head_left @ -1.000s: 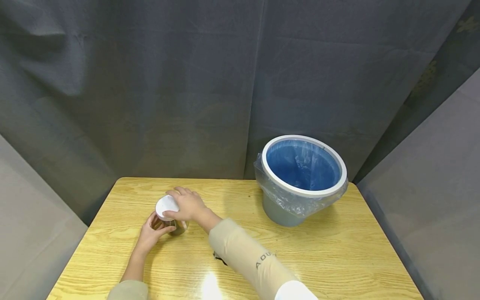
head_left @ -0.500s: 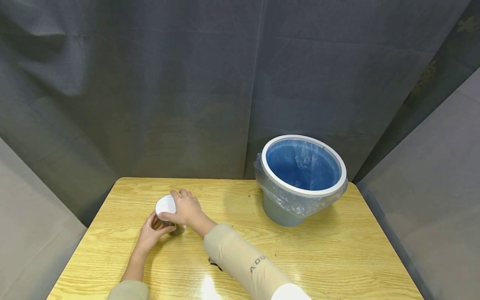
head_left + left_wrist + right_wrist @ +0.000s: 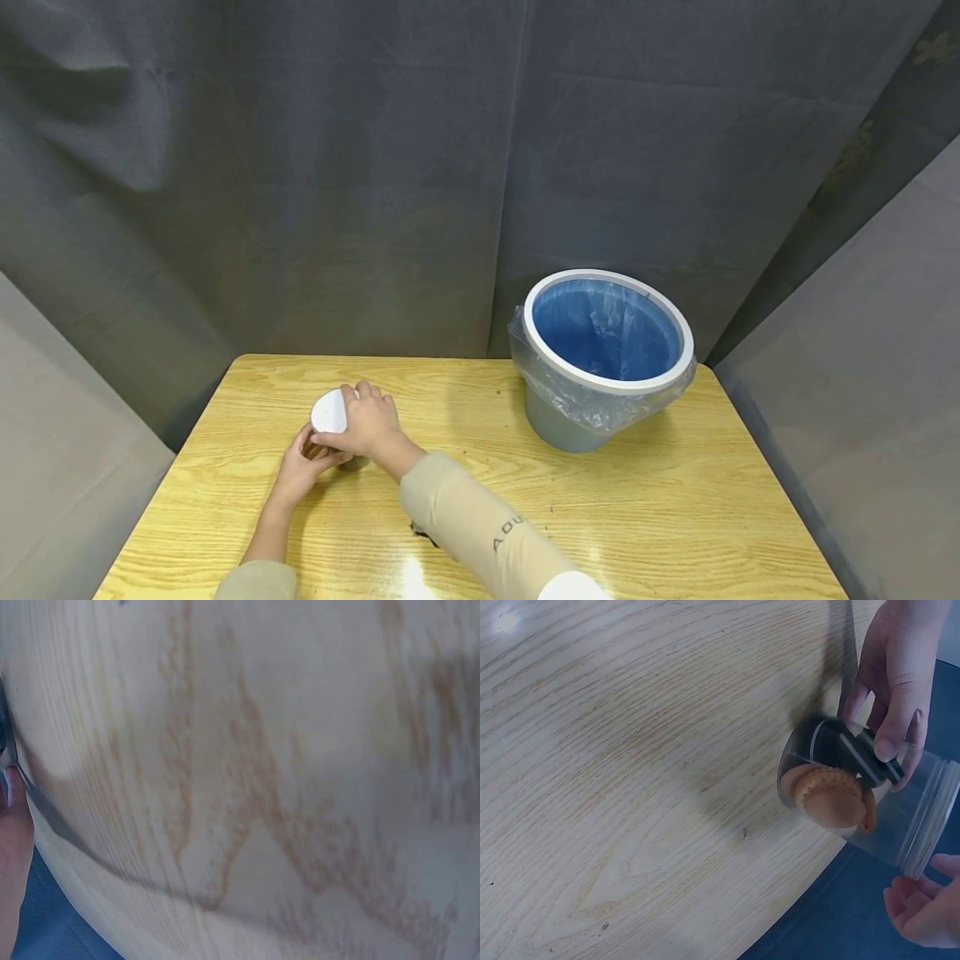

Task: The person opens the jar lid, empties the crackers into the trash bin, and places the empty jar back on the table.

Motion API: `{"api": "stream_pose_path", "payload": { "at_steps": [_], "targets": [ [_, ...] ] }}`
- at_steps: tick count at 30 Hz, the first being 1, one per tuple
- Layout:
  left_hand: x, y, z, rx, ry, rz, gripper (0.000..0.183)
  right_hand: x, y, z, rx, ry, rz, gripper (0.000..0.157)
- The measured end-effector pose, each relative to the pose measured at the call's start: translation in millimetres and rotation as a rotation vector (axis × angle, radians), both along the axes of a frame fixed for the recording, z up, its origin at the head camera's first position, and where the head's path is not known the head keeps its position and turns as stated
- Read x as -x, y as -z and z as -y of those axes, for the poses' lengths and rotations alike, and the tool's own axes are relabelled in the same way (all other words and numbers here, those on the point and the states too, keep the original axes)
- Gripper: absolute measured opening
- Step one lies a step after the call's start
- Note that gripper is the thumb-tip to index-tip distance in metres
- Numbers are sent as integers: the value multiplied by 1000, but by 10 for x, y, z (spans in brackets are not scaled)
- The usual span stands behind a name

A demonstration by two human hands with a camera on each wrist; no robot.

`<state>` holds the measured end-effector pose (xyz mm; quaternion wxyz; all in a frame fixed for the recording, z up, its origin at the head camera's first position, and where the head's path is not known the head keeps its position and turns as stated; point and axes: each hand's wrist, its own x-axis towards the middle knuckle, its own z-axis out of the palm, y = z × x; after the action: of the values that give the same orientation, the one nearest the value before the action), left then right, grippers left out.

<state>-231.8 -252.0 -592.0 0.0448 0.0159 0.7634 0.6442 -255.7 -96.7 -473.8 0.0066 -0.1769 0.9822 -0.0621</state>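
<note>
A clear jar [image 3: 889, 825] with a white lid [image 3: 328, 412] is held between both hands at the left of the table. In the right wrist view it lies tilted, with round tan biscuits [image 3: 832, 799] and dark sandwich cookies [image 3: 847, 750] at its bottom end. My left hand [image 3: 300, 468] grips the jar's body, thumb on one side. Over the lid, my right hand [image 3: 367, 423] has thumb and fingers spread around its rim, covering its right part. From above, the hands hide most of the jar. Only a sliver of a hand shows in the left wrist view.
A bin [image 3: 562, 421] with a white rim and a clear plastic liner stands at the back right of the wooden table [image 3: 675, 517]. Small dark crumbs dot the tabletop. Grey curtain [image 3: 375, 183] hangs right behind the back edge.
My right hand has turned leftward over the lid, its thumb now farther across the front, and the right forearm has shifted left. The left hand stays in place on the jar.
</note>
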Motion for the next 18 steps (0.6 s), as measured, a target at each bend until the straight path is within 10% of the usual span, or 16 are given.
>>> {"api": "stream_pose_path", "payload": {
  "at_steps": [18],
  "targets": [
    [10,6,-8,-22,4,-9,84,27,-44,48,-3,26,21,87]
  ]
}}
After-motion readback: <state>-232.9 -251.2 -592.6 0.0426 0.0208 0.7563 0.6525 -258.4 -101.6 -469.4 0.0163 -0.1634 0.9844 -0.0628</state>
